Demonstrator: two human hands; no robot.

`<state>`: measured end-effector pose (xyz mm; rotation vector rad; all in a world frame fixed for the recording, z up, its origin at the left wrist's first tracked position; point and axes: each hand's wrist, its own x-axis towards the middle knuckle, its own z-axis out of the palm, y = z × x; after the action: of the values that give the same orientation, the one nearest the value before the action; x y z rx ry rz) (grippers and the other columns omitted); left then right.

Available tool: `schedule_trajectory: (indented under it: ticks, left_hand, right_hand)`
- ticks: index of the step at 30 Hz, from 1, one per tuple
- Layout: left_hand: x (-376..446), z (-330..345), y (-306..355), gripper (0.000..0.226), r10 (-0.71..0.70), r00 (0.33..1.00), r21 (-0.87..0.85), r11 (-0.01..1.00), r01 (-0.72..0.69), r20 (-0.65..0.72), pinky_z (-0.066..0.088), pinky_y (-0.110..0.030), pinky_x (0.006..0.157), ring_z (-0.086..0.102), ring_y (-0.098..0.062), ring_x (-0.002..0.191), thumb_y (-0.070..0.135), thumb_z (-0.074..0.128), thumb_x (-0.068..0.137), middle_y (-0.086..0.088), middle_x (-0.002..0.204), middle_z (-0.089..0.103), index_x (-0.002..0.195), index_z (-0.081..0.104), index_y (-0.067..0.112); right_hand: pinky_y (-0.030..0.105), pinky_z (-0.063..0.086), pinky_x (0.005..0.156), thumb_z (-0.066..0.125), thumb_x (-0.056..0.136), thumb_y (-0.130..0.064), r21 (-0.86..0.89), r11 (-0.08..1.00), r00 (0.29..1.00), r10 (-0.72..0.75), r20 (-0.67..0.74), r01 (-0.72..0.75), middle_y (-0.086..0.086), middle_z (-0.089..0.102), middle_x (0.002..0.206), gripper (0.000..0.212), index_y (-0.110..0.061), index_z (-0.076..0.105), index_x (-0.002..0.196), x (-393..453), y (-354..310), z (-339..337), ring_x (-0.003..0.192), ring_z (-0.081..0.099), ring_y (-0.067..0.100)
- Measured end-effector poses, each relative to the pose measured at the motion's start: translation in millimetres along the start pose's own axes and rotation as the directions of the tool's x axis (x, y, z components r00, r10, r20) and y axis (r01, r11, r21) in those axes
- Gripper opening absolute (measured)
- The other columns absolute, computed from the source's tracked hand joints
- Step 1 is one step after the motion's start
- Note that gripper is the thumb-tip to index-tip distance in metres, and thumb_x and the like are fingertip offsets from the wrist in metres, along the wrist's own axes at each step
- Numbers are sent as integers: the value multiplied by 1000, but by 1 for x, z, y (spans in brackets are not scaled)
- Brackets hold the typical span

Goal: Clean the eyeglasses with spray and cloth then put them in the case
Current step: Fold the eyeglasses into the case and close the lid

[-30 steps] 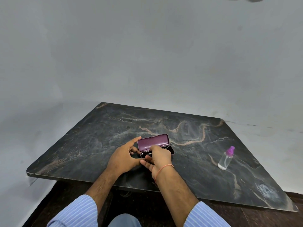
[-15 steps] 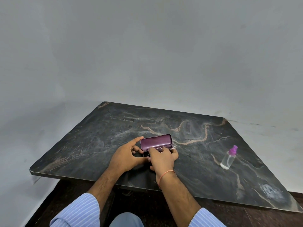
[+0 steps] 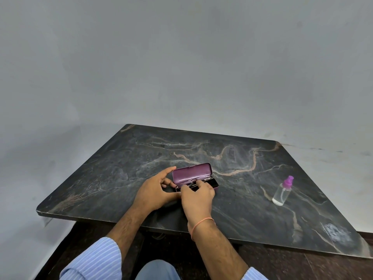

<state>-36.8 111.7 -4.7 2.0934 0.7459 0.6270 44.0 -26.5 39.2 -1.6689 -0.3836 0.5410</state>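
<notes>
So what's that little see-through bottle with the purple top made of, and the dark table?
The small clear spray bottle with the purple cap looks like plastic: you can see straight through its smooth, glossy body, though it could be glass. The dark veined tabletop looks like polished stone, maybe marble, going by its wavy tan and white streaks and soft shine; a printed laminate can't be ruled out.

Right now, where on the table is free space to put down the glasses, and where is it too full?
Free: the wide left part of the table, from its left edge to the left hand; the far strip behind the open case; the patch between the case and the spray bottle. Crowded: the near middle, where the right hand and left hand meet at the case.
</notes>
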Motion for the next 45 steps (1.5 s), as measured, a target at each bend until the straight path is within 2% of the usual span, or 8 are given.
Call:
schedule_trajectory:
  ticks: [4, 7, 10, 15, 20, 27, 38, 45]
  left_hand:
    - [-3, 0, 3, 109, -19, 1000, 10, 1000, 20, -14, 52, -25, 101, 70, 7, 105, 66, 97, 61, 31, 101, 79, 158, 47, 51]
    - [-4, -1, 6, 107, -42, 999, 18, 999, 42, -17, 53, -27, 104, 70, 6, 108, 57, 100, 66, 33, 100, 79, 158, 47, 50]
    - [-6, -3, 11, 104, -53, 999, 37, 998, 53, -15, 48, -17, 94, 67, 8, 106, 56, 99, 69, 37, 100, 76, 159, 47, 50]
    - [-8, -5, 14, 103, -61, 998, 38, 997, 62, -14, 44, -10, 89, 64, 17, 102, 54, 99, 70, 35, 100, 78, 159, 47, 51]
    - [-7, -4, 11, 103, -54, 998, 61, 997, 55, -17, 51, -22, 98, 65, 7, 108, 58, 97, 70, 31, 104, 78, 159, 45, 54]
    - [-5, -3, 9, 101, -43, 999, 91, 995, 43, -8, 47, -22, 92, 61, 3, 107, 60, 95, 71, 23, 116, 75, 157, 42, 60]
    - [-2, -4, 8, 104, -59, 998, 91, 994, 57, 19, 50, -25, 97, 63, -1, 110, 64, 95, 71, 24, 121, 75, 159, 39, 60]
    - [-2, -5, 6, 107, -60, 997, 72, 996, 57, 54, 49, -26, 99, 64, 0, 114, 66, 95, 68, 26, 123, 75, 158, 39, 63]
  right_hand:
    - [31, 49, 95, 64, 93, -13, -277, 902, 940, -340, 11, 330, -9, 47, 136, 37, -28, 61, 127, 4, -14, -35, 103, 59, 7]
    - [36, 49, 105, 62, 93, -23, -626, 472, 768, -527, 363, 620, -10, 65, 133, 43, -29, 63, 135, 37, -36, -63, 122, 57, 16]
    - [45, 51, 100, 59, 91, -36, -725, 68, 710, -280, 645, 685, -15, 67, 135, 48, -40, 61, 139, 66, -63, -72, 127, 54, 20]
    - [42, 53, 96, 66, 91, -45, -598, -170, 605, -11, 796, 783, -6, 72, 125, 48, -43, 62, 139, 94, -86, -59, 120, 58, 20]
    - [43, 55, 97, 69, 92, -44, -526, -175, 543, 67, 837, 832, -9, 73, 125, 43, -37, 67, 134, 106, -88, -50, 117, 63, 20]
    - [32, 54, 91, 72, 94, -39, -506, -90, 513, 85, 854, 858, -8, 75, 120, 36, -30, 73, 129, 120, -85, -55, 104, 69, 19]
    - [27, 41, 67, 74, 90, -49, -453, -143, 411, -249, 877, 880, -9, 74, 95, 23, -26, 79, 95, 121, -63, -78, 84, 68, 13]
    - [38, 56, 71, 68, 94, -48, -495, -163, 418, -354, 837, 853, -2, 73, 96, 26, -24, 78, 95, 117, -42, -78, 88, 71, 24]
